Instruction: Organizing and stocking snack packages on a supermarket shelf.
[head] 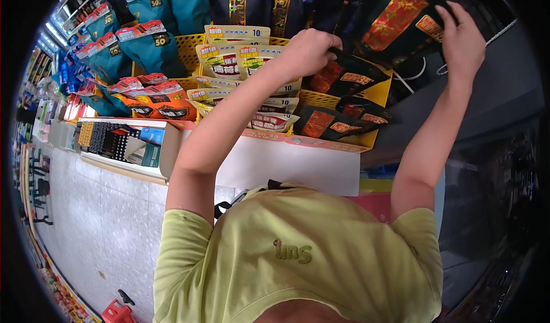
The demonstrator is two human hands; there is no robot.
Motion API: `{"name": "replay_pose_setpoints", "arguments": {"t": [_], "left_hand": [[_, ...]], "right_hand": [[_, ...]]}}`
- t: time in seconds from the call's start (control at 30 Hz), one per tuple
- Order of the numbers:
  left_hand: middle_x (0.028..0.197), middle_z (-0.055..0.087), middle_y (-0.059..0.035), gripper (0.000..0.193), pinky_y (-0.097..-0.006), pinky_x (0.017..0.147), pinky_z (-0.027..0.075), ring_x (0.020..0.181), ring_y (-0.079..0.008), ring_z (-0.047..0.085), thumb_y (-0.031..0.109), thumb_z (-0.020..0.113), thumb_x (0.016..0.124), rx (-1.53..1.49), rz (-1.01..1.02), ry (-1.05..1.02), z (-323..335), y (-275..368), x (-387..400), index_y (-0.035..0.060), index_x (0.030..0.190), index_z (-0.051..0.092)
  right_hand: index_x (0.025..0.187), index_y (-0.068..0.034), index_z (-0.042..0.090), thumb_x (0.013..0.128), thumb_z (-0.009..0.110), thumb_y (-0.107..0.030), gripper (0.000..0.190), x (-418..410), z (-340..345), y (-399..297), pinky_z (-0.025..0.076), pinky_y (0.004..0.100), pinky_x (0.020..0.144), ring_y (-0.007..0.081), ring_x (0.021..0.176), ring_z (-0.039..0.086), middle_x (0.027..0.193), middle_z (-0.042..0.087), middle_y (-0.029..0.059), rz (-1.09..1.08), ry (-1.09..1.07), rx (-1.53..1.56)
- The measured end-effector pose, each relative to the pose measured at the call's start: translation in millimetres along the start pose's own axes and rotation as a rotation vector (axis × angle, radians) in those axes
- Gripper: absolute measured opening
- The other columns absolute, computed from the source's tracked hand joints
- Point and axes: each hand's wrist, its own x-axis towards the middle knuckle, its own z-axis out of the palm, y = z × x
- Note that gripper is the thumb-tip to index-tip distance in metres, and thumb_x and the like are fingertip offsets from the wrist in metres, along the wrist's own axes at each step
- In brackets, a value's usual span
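Observation:
My left hand (310,51) has its fingers closed on the top corner of a dark pouch with a red panel (343,76), which stands in a yellow perforated display rack (382,82). Farther right, my right hand (463,39) touches the right edge of a larger dark green pouch with a shiny red and gold panel (397,18); its thumb side is partly hidden, so the hold is unclear. Below my left hand, more dark pouches (318,121) stand in the rack's front row. Cream pouches (221,61) stand left of them.
Teal pouches (150,50) and orange pouches (163,104) fill the rack's left side. Dark pouches (238,5) stand at the back. An open box of small goods (124,144) sits at lower left. Cables (404,82) hang at right. A red plastic item (118,312) is on the floor.

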Motion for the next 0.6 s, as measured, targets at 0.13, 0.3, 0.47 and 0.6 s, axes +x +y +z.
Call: {"name": "replay_pose_setpoints", "arguments": {"t": [0.13, 0.3, 0.47, 0.6], "left_hand": [[0.093, 0.071, -0.0201, 0.018, -0.0453, 0.079, 0.053, 0.090, -0.0395, 0.068, 0.008, 0.074, 0.085, -0.012, 0.006, 0.026, 1, -4, -3, 0.0039, 0.102, 0.073], [0.091, 0.071, -0.0198, 0.018, -0.0452, 0.078, 0.053, 0.088, -0.0396, 0.068, 0.008, 0.074, 0.085, -0.048, 0.030, 0.039, 2, 0, -5, 0.0030, 0.102, 0.073], [0.090, 0.071, -0.0198, 0.018, -0.0453, 0.078, 0.053, 0.087, -0.0394, 0.068, 0.008, 0.073, 0.085, -0.030, -0.017, 0.050, -2, -1, -8, 0.0029, 0.102, 0.073], [0.093, 0.074, -0.0162, 0.018, -0.0474, 0.082, 0.056, 0.091, -0.0374, 0.070, 0.012, 0.072, 0.086, 0.006, -0.031, 0.047, 1, -4, -3, 0.0091, 0.103, 0.075]], "right_hand": [[0.113, -0.019, 0.073, 0.095, 0.066, -0.034, 0.024, -33, 12, -22, 0.056, 0.0441, 0.081, 0.0356, 0.097, 0.069, 0.106, 0.073, 0.0074, -0.093, -0.079, 0.049], [0.112, -0.016, 0.073, 0.094, 0.068, -0.030, 0.023, -59, 25, -21, 0.055, 0.0436, 0.082, 0.0348, 0.098, 0.069, 0.105, 0.073, 0.0078, -0.063, -0.264, 0.132], [0.113, -0.015, 0.073, 0.093, 0.068, -0.028, 0.024, -78, 36, -21, 0.054, 0.0442, 0.084, 0.0339, 0.100, 0.069, 0.109, 0.074, 0.0077, -0.017, -0.458, 0.144], [0.111, -0.015, 0.075, 0.091, 0.069, -0.027, 0.024, -85, 42, -18, 0.054, 0.0442, 0.084, 0.0349, 0.099, 0.070, 0.102, 0.075, 0.0128, -0.011, -0.637, 0.167]]}}
